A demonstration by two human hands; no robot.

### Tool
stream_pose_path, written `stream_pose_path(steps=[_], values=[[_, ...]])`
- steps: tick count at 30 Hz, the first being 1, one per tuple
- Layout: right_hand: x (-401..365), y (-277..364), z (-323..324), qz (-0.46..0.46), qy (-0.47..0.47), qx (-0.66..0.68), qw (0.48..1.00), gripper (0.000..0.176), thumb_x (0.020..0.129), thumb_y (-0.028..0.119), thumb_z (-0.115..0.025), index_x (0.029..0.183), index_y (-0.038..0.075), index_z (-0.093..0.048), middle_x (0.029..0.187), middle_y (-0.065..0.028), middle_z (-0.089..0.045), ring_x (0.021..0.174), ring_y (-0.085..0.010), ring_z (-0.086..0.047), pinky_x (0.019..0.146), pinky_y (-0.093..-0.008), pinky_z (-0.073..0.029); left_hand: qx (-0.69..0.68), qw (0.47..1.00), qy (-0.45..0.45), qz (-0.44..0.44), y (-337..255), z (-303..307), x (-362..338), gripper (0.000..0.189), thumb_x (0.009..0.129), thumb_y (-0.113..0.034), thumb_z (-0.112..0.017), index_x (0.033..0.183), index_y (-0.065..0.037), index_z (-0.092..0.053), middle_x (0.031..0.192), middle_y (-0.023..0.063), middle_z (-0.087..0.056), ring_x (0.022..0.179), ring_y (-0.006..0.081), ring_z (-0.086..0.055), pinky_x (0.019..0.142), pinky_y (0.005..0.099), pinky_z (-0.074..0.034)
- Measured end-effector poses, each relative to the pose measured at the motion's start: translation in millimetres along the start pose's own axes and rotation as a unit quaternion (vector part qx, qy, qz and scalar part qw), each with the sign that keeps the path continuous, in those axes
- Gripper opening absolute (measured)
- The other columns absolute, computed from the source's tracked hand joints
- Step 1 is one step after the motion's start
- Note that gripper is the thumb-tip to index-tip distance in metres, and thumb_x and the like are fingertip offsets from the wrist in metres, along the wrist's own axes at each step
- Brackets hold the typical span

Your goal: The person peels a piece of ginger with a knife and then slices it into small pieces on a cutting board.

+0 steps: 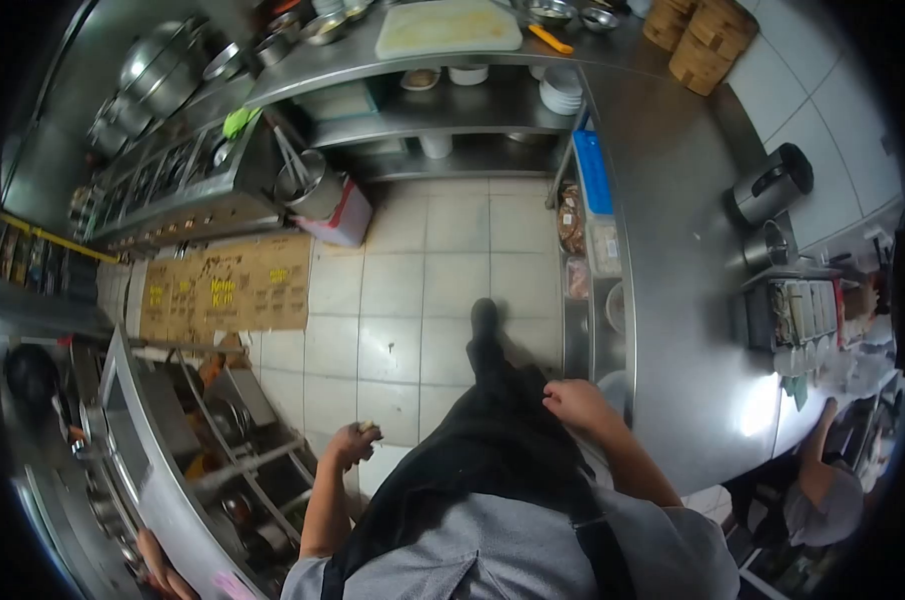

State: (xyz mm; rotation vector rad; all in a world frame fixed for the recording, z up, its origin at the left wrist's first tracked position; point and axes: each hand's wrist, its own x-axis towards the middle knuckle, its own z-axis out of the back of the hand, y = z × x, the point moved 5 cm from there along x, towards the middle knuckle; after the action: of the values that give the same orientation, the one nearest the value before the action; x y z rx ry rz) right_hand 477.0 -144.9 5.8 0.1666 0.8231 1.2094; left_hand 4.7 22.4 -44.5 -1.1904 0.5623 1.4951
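Note:
My left hand [351, 443] hangs low over the tiled floor [388, 345], its fingers curled round something small and pale that I cannot make out. On the other side of my dark apron [493, 445], my right hand [576, 405] is closed in a loose fist near the edge of the steel counter [678, 300]; whether it holds anything is hidden. One dark shoe [485, 318] points forward on the tiles.
Ahead, a steel counter holds a white cutting board [449, 28] and an orange-handled tool [551, 39]. A stove [193, 190], flattened cardboard [228, 285] and a bin [343, 215] stand left. A co-worker [823, 500] is at lower right; another person's arm [161, 562] shows at lower left.

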Motion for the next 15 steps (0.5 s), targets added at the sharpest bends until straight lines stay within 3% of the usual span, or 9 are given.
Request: stream_pose_path(steps=[2,3,5,9,11,12,13,15], values=[[5.9,8.7,2.5,-0.001,-0.042,0.044,0.998,0.025,0.091,0.031,-0.07,0.107,0.012,-0.072,0.1,-0.0134,-0.075,0.097,-0.0358,-0.071,0.084,-0.0488,-0.055,-0.018,0.993,-0.036,-0.108,-55.2,22.4,15.0,0.049,0.092,-0.047,-0.072,0.116,-0.005,-0.069,0.074,0.0079,-0.07,0.055,0.0178,-0.063,0.051,0.0349,-0.051],[62.1,1.9,11.7,-0.01,-0.02,0.076,0.997,0.025,0.091,0.031,-0.07,0.107,0.012,-0.072,0.1,-0.0134,-0.075,0.097,-0.0358,-0.071,0.084,-0.0488,-0.055,0.004,0.997,-0.027,-0.076,-106.9,61.9,37.3,0.049,0.092,-0.047,-0.072,0.116,-0.005,-0.069,0.074,0.0079,-0.07,0.055,0.0178,-0.063,0.051,0.0349,-0.051],[110.1,-11.4,40.7,0.005,-0.042,0.067,0.997,0.023,0.092,0.03,-0.068,0.106,0.012,-0.072,0.098,-0.0126,-0.074,0.095,-0.0356,-0.071,0.082,-0.049,-0.055,0.0,0.993,-0.014,-0.121,-194.0,87.7,58.2,0.052,0.092,-0.049,-0.072,0.117,-0.003,-0.069,0.076,0.0075,-0.071,0.06,0.0173,-0.066,0.055,0.0337,-0.053],[189.6,10.3,130.6,0.002,-0.052,0.054,0.997,0.022,0.093,0.029,-0.065,0.105,0.011,-0.071,0.097,-0.0119,-0.074,0.095,-0.0361,-0.07,0.081,-0.0489,-0.055,-0.001,0.978,-0.002,-0.209,-311.4,141.9,76.7,0.046,0.096,-0.041,-0.074,0.119,-0.002,-0.068,0.08,0.006,-0.07,0.065,0.0124,-0.063,0.06,0.0295,-0.052],[232.2,17.4,174.6,0.011,-0.07,0.078,0.994,0.021,0.094,0.028,-0.064,0.104,0.011,-0.071,0.096,-0.0113,-0.075,0.093,-0.037,-0.07,0.081,-0.0488,-0.055,-0.081,0.954,0.022,-0.289,-356.3,169.1,93.2,0.042,0.097,-0.036,-0.075,0.119,-0.001,-0.068,0.083,0.0045,-0.069,0.067,0.0106,-0.061,0.062,0.0274,-0.051],[250.3,22.9,201.4,0.014,-0.094,0.053,0.994,0.022,0.094,0.027,-0.063,0.106,0.01,-0.072,0.098,-0.0116,-0.075,0.092,-0.0378,-0.071,0.081,-0.0483,-0.055,-0.001,0.965,-0.012,-0.262,-395.4,192.1,74.4,0.038,0.099,-0.032,-0.073,0.121,-0.001,-0.067,0.088,0.0028,-0.07,0.069,0.0101,-0.061,0.063,0.027,-0.051],[264.4,29.3,217.8,0.025,-0.086,0.044,0.995,0.022,0.094,0.027,-0.063,0.106,0.01,-0.072,0.098,-0.0116,-0.075,0.092,-0.0378,-0.071,0.081,-0.0483,-0.055,-0.043,0.964,-0.007,-0.262,-414.5,206.6,77.9,0.039,0.1,-0.032,-0.073,0.122,-0.001,-0.066,0.091,0.002,-0.07,0.069,0.0092,-0.06,0.063,0.0272,-0.05],[295.2,36.2,265.2,0.032,-0.193,0.066,0.979,0.022,0.094,0.025,-0.065,0.108,0.009,-0.072,0.098,-0.0127,-0.076,0.091,-0.0375,-0.071,0.081,-0.0477,-0.056,-0.092,0.943,-0.042,-0.317,-440.4,232.4,94.5,0.049,0.096,-0.046,-0.072,0.117,-0.002,-0.069,0.074,0.0053,-0.068,0.062,0.0127,-0.062,0.065,0.0301,-0.052]])
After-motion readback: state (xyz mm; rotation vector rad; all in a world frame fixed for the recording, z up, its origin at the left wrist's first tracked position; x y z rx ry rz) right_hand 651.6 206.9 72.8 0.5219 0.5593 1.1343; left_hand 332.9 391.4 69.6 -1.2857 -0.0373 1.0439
